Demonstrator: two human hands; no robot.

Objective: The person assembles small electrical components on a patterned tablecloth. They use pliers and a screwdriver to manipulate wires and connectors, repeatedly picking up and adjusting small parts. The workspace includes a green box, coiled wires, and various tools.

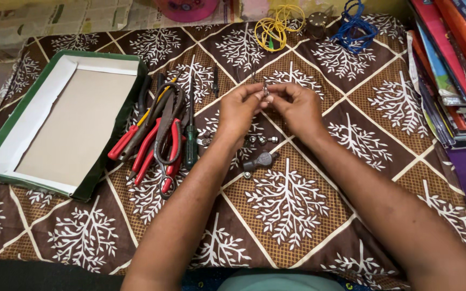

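Both my hands meet over the middle of a brown patterned cloth (pixel 297 215). My left hand (pixel 240 109) and my right hand (pixel 296 108) pinch a small metal part (pixel 265 89) together between their fingertips. Just below my hands lie a few small metal nuts (pixel 260 140) and a dark grey metal fitting (pixel 260 160) on the cloth. To the left of my left forearm lies a pile of tools: red-handled pliers (pixel 146 145), dark pliers and a green-handled screwdriver (pixel 191 145).
A shallow green-edged cardboard box lid (pixel 6 145) lies at the left. Yellow wire coil (pixel 273 27) and blue wire coil (pixel 354 27) sit at the far edge. A stack of books (pixel 454 70) stands at the right. Newspaper covers the far left corner.
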